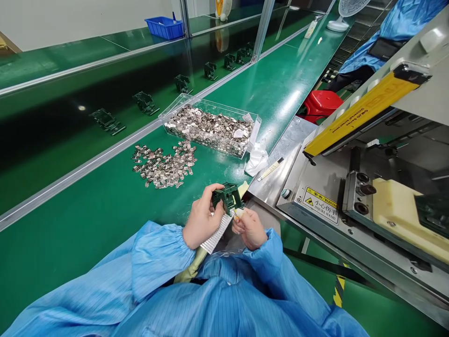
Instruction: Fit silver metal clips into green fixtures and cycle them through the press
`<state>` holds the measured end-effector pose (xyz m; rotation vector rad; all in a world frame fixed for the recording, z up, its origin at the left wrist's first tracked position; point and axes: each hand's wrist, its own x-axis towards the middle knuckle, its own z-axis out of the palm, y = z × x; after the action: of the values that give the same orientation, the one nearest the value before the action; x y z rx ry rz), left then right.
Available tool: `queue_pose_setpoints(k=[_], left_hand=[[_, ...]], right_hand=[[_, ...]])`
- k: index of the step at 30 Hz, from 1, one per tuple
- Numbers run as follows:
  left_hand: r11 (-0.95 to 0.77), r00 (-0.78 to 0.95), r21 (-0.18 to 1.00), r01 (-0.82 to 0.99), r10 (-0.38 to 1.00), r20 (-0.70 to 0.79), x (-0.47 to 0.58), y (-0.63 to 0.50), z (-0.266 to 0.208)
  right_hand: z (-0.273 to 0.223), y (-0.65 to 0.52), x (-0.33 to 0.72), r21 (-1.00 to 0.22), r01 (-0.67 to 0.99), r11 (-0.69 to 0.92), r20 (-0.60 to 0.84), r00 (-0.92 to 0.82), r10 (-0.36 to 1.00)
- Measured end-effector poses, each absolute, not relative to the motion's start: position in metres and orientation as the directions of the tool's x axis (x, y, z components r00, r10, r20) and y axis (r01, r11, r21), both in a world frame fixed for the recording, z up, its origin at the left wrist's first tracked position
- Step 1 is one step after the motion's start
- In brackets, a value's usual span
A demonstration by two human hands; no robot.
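Observation:
My left hand (204, 219) grips a dark green moulded plastic frame (229, 195) between thumb and fingers, close in front of my body. My right hand (249, 228) is closed in a pinch at the frame's lower right edge. A pale yellow cover shows at its fingertips, and whatever they pinch is too small or hidden to name. Below the frame, a white ribbed strip (216, 235) passes between my hands. Beyond them on the green table (105, 201) lies a loose pile of small shiny metal clips (166, 164). A clear plastic box (250, 140) full of similar metal pieces stands behind it.
Several green plastic frames (107, 121) stand along the dark belt at left. A white cloth (257, 160) and a box cutter (270, 169) lie right of the clear box. A machine with a yellow bar (365, 110) fills the right side. Another person's blue sleeve (396, 28) shows behind.

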<state>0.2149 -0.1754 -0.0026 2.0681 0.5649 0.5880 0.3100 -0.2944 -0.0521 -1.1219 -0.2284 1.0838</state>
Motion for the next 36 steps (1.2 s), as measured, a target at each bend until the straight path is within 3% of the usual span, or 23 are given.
queue_pose_setpoints(k=[6,11,14,22,36], left_hand=[[-0.520,0.782,0.836,0.177,0.589,0.201,0.215,-0.175,-0.002],[-0.524,0.780,0.833,0.181,0.592,0.203,0.215,-0.175,-0.002],[-0.517,0.779,0.837,0.179,0.595,0.200,0.214,-0.175,-0.001],[-0.415,0.783,0.896,0.156,0.605,0.144,0.215,-0.175,-0.002],[-0.325,0.758,0.937,0.126,0.640,0.121,0.214,-0.174,-0.011]], right_hand=[[-0.050,-0.293,0.313,-0.690,-0.724,-0.015,-0.379,0.344,0.859],[-0.053,-0.291,0.313,-0.694,-0.716,0.069,-0.350,0.420,0.837],[-0.053,-0.300,0.315,-0.748,-0.658,0.088,-0.336,0.489,0.805],[-0.056,-0.316,0.278,-0.909,-0.403,-0.105,-0.321,0.518,0.793],[-0.056,-0.312,0.261,-0.984,-0.121,-0.131,-0.179,0.659,0.731]])
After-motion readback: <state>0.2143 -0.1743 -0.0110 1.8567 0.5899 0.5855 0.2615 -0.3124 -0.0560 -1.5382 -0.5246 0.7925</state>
